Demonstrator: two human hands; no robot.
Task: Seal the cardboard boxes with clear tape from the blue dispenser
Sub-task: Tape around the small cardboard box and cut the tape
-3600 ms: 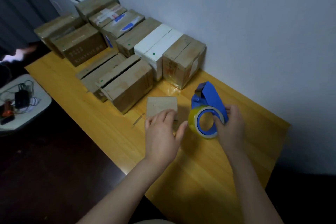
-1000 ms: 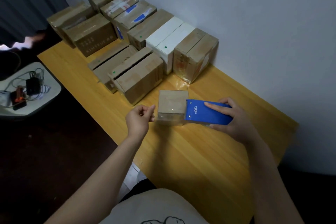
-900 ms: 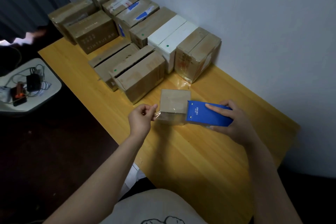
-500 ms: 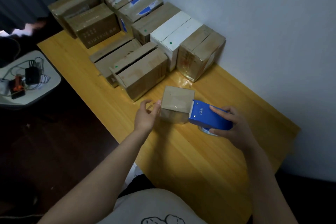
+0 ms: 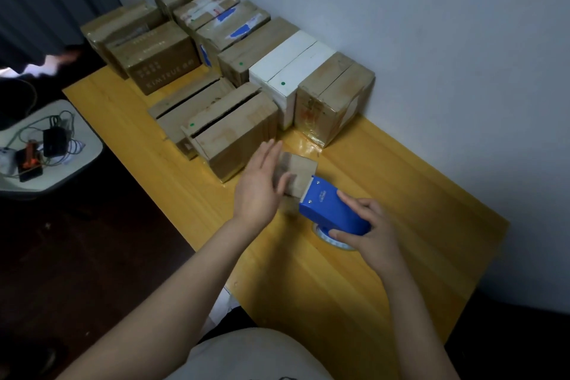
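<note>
The left hand (image 5: 262, 185) lies flat with straight fingers against the near left side of a small box (image 5: 297, 171), gripping nothing and only pressing it steady on the table (image 5: 308, 287). The blue dispenser (image 5: 331, 210) meets the box's right edge with its toothed end, and the right hand (image 5: 370, 231) is wrapped round its body, fingers on top and thumb below. The tape roll (image 5: 333, 241) peeks out under it. The box is blurred, so I cannot tell whether a strip already lies across it. I judge this box to be mid-seal, with cutting and smoothing still to come.

Far left, a grey side stand (image 5: 89, 145) holds cables and small gadgets, well apart from the work. On the table behind the hands, brown boxes (image 5: 154, 62) line up towards the wall. Two flat boxes (image 5: 216, 123) in the front row show dark gaps along their tops, so they probably still need tape. Next come two white boxes (image 5: 290, 71), then a shiny box (image 5: 333, 95) that looks already wrapped. The nearer flat box sits just beside the left hand, leaving little room on that side.
</note>
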